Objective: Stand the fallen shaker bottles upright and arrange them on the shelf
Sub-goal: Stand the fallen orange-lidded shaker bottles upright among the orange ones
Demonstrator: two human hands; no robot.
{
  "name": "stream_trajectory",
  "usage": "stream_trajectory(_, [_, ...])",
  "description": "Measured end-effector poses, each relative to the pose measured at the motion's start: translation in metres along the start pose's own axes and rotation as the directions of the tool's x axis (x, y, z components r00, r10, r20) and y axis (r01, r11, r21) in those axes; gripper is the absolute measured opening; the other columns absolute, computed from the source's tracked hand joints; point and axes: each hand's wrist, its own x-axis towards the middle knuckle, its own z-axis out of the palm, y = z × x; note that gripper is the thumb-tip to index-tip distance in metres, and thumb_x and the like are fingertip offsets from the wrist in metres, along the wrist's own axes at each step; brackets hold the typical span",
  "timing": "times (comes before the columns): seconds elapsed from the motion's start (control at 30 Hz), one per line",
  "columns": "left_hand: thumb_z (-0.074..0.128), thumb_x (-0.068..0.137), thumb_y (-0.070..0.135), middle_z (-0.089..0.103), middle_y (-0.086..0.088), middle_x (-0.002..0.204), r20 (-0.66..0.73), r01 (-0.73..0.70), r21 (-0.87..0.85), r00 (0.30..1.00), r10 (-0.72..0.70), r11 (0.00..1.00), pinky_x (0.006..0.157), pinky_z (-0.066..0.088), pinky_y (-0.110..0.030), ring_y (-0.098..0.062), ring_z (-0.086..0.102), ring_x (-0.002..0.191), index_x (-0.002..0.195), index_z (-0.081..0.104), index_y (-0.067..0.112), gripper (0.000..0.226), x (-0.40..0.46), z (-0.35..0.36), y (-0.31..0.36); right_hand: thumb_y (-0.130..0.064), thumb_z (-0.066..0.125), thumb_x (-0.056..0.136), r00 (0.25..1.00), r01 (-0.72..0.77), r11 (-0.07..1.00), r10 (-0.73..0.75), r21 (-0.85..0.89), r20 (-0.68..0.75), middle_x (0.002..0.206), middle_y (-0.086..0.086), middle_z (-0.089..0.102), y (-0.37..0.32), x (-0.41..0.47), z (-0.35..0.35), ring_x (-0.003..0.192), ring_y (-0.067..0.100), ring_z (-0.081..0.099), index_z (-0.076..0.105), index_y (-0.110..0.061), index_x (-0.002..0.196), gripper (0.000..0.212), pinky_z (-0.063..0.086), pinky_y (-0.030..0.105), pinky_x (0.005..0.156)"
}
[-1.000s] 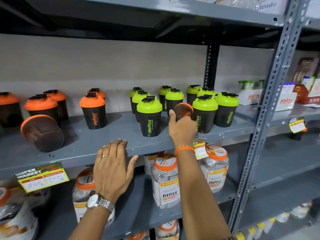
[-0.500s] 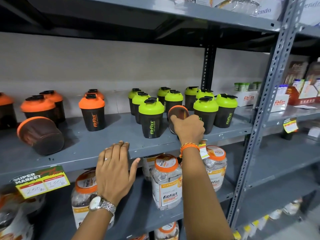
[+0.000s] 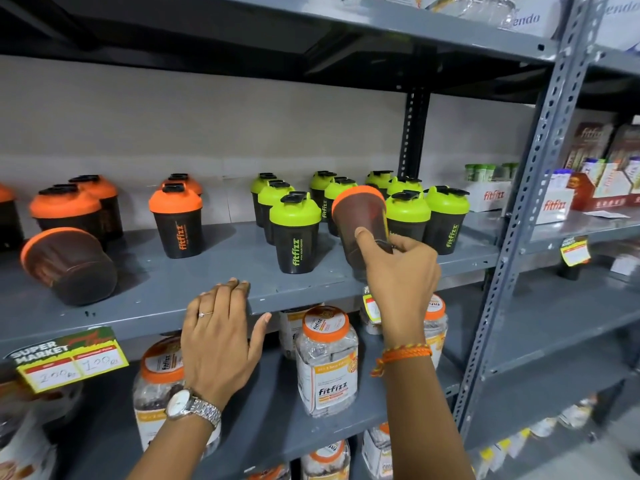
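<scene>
My right hand (image 3: 398, 271) grips an orange-rimmed dark shaker bottle (image 3: 362, 220) and holds it tilted, base toward me, in front of the green-lidded shakers (image 3: 408, 213). My left hand (image 3: 218, 337) lies flat with spread fingers on the front edge of the grey shelf (image 3: 207, 282) and holds nothing. A second orange-rimmed shaker (image 3: 69, 265) lies on its side at the shelf's left. Upright orange-lidded shakers (image 3: 176, 220) stand behind it and to its right. A green-lidded shaker (image 3: 295, 233) stands upright just left of the held bottle.
Clear jars with orange lids (image 3: 327, 358) fill the lower shelf. A price tag (image 3: 69, 358) hangs at the shelf's left front edge. A perforated metal upright (image 3: 533, 209) bounds the bay at right, with white product boxes (image 3: 554, 202) beyond it.
My right hand has lifted the fallen orange-rimmed shaker off the shelf and tipped it more upright. The left hand stays on the shelf edge.
</scene>
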Motion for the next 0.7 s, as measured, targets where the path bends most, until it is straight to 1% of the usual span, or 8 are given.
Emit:
stream_trajectory(0.03, [0.043,0.096,0.054,0.065,-0.010,0.130,0.005,-0.001,-0.004,1.000,0.001,1.000,0.106,0.038,-0.047,-0.033,0.059,0.117,0.132,0.058,0.011,0.057,0.000,-0.001,-0.001,-0.055,0.077,0.067,1.000,-0.005,0.996,0.003,0.095,0.019,0.076,-0.007,0.076,-0.004,-0.006,-0.003,0.076,0.010,0.071,0.075,-0.016,0.088,0.045,0.059,0.036,0.076])
stream_trajectory(0.1, [0.044,0.096,0.055,0.064,-0.009,0.131,0.015,-0.018,-0.008,1.000,0.018,1.000,0.108,0.039,-0.045,-0.032,0.059,0.119,0.133,0.057,0.012,0.058,0.000,-0.005,-0.002,-0.042,0.084,0.070,0.997,0.013,0.955,-0.033,0.297,0.063,0.084,-0.009,0.078,-0.009,-0.018,0.000,0.078,0.002,0.074,0.072,-0.028,0.086,0.024,0.060,0.031,0.077])
stream_trajectory(0.2, [0.046,0.096,0.054,0.064,-0.008,0.135,0.026,-0.052,0.003,0.998,0.052,0.999,0.112,0.038,-0.044,-0.031,0.058,0.125,0.135,0.057,0.013,0.058,-0.001,-0.014,-0.009,-0.037,0.087,0.065,0.987,0.053,0.912,-0.111,0.408,0.120,0.102,0.003,0.076,-0.011,-0.035,0.018,0.086,0.009,0.075,0.069,-0.033,0.095,0.035,0.061,0.030,0.076])
stream_trajectory(0.3, [0.047,0.095,0.053,0.065,-0.006,0.133,-0.005,0.015,-0.023,1.000,-0.015,1.000,0.113,0.037,-0.045,-0.031,0.058,0.128,0.132,0.059,0.015,0.054,-0.008,-0.026,-0.027,-0.047,0.085,0.058,0.963,0.131,0.950,-0.189,0.285,0.189,0.096,-0.001,0.075,-0.014,-0.051,0.044,0.084,0.008,0.073,0.072,-0.022,0.099,0.050,0.060,0.031,0.076])
stream_trajectory(0.43, [0.045,0.096,0.051,0.067,-0.005,0.126,-0.070,0.135,-0.041,0.988,-0.138,0.990,0.105,0.041,-0.046,-0.031,0.059,0.119,0.127,0.061,0.017,0.049,-0.028,-0.047,-0.075,-0.048,0.086,0.053,0.932,0.196,0.952,-0.255,0.234,0.257,0.084,-0.009,0.075,-0.030,-0.079,0.075,0.075,0.003,0.067,0.071,-0.020,0.087,0.047,0.046,0.008,0.067])
stream_trajectory(0.47, [0.045,0.097,0.050,0.068,-0.007,0.124,-0.082,0.164,-0.042,0.983,-0.167,0.986,0.102,0.042,-0.047,-0.031,0.060,0.116,0.127,0.061,0.016,0.048,-0.034,-0.052,-0.089,-0.050,0.085,0.052,0.920,0.210,0.952,-0.270,0.223,0.285,0.085,-0.009,0.075,-0.033,-0.086,0.084,0.077,0.005,0.067,0.071,-0.020,0.087,0.048,0.047,0.009,0.068])
stream_trajectory(0.57, [0.044,0.096,0.048,0.068,-0.010,0.125,-0.094,0.238,-0.021,0.967,-0.238,0.971,0.101,0.042,-0.048,-0.034,0.059,0.118,0.127,0.061,0.014,0.049,-0.048,-0.062,-0.126,-0.058,0.077,0.050,0.880,0.269,0.958,-0.287,0.102,0.378,0.088,-0.003,0.071,-0.038,-0.106,0.112,0.085,0.017,0.067,0.067,-0.021,0.086,0.052,0.050,0.027,0.073])
stream_trajectory(0.7, [0.040,0.097,0.047,0.066,-0.012,0.127,-0.094,0.276,-0.016,0.956,-0.276,0.961,0.105,0.041,-0.051,-0.037,0.056,0.126,0.126,0.060,0.013,0.050,-0.055,-0.070,-0.166,-0.061,0.070,0.049,0.847,0.316,0.948,-0.272,-0.022,0.457,0.080,0.002,0.067,-0.039,-0.121,0.142,0.080,0.024,0.066,0.065,-0.019,0.076,0.050,0.055,0.035,0.069])
